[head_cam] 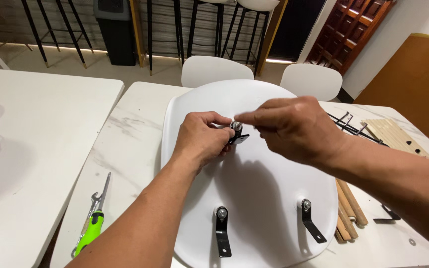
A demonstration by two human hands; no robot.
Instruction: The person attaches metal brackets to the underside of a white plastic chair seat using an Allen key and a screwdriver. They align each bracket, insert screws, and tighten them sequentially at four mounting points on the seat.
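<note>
The head camera looks down on a white marble-patterned table (pixel 125 129) where a white plastic chair seat (pixel 254 198) lies upside down, its underside facing up.

The person's left hand (pixel 202 139) is closed around a small black metal bracket (pixel 239 139), pinching it against the upper middle of the seat. The right hand (pixel 294 126) reaches in from the right, its thumb and forefinger pinched together on a silver bolt (pixel 236 126) with a washer that sits on top of that bracket. The other fingers of the right hand are curled loosely. Both hands meet at the same spot, touching the bracket and bolt.

Nearer the camera, two more black brackets are already fastened to the seat with silver bolts: one on the lower left (pixel 221 231) and one on the lower right (pixel 310 221), each pointing toward the seat's near edge.

On the table to the left of the seat lie a screwdriver with a green handle (pixel 91 233) and a small metal wrench (pixel 91 208), just beside each other. To the right of the seat lie several wooden legs (pixel 349 208), partly tucked under the seat's edge, with another loose black bracket (pixel 387 216) near them. Farther back on the right are thin black metal rods (pixel 351 126) and a slatted wooden piece (pixel 395 136).

Behind the table stand two white chairs (pixel 214 69), and a second white table (pixel 40 124) sits to the left.
</note>
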